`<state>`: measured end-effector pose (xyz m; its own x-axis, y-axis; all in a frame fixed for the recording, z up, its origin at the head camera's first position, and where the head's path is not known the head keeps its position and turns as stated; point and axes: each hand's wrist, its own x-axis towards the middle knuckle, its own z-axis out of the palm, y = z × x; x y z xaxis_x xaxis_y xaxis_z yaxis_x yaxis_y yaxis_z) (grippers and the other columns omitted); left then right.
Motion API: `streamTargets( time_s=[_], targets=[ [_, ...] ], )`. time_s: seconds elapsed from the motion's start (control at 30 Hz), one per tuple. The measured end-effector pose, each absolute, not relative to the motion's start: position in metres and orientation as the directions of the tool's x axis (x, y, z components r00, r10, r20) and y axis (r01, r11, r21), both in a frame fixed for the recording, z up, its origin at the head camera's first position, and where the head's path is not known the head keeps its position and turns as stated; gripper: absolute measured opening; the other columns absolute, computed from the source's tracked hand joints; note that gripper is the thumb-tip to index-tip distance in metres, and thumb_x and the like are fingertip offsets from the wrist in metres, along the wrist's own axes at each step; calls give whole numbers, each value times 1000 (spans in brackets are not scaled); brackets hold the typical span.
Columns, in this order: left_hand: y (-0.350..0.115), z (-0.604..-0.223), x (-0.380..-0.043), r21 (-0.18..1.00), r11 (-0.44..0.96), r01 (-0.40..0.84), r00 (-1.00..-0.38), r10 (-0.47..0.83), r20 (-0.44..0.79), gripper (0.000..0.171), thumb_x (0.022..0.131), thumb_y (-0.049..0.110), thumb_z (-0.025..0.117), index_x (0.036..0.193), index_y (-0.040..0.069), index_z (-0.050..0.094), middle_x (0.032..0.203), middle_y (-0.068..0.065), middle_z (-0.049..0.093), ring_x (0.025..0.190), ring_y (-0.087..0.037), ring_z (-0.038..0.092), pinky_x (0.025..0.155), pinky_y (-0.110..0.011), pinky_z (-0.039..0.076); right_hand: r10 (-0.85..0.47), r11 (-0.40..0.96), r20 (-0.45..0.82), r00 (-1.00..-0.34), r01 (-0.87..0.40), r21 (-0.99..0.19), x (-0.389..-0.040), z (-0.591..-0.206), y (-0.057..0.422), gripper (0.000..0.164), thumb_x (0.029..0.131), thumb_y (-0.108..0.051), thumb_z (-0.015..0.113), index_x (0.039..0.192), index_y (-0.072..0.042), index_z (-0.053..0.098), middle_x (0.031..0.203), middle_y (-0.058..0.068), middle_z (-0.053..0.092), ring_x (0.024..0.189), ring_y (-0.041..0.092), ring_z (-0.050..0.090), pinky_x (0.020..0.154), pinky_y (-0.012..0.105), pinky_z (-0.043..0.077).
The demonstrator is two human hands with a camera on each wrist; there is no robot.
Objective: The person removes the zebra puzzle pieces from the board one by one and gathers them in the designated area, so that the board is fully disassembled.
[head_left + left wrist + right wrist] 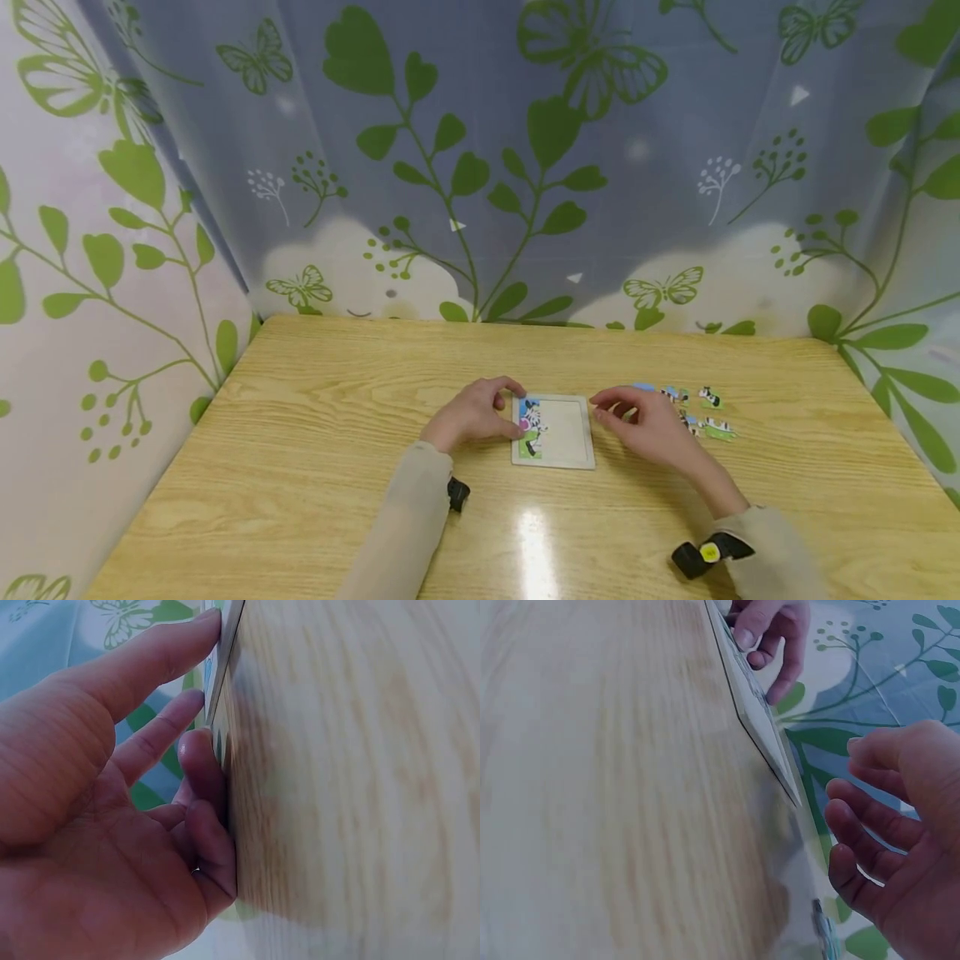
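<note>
A shallow puzzle tray [566,462] lies flat on the table, with picture pieces [531,429] of a black-and-white animal along its left side. My left hand [478,412] is at the tray's left edge. Its thumb and forefinger touch the tray near the fitted pieces, while the other fingers curl against the tabletop in the left wrist view. At the right edge is my right hand [643,423], fingers loosely bent and nothing between them. In the right wrist view that hand [900,840] is apart from the tray [761,727].
Several loose puzzle pieces [708,397] lie on the table to the right, some partly hidden behind the right hand. The wooden table [300,467] runs back to a leaf-and-butterfly patterned curtain [480,167]. Dark wrist cameras [693,560] sit on both sleeves.
</note>
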<state>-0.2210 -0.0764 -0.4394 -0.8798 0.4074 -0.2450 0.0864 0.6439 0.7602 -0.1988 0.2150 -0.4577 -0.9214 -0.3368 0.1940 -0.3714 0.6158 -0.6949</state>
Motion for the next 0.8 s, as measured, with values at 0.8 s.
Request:
streamTargets(
  time_s=[0.8],
  targets=[
    [-76,-444,-225,737,672,66,-894,368,-255,53,82,24,87,129,23,63,101,-4,52,96,-20,47,83,-38,37,-460,629,129,-879,-425,-651,-220,-463,153,12,92,-13,74,102,-8,77,93,1,69,82,9,60,73,24,51]
  ],
)
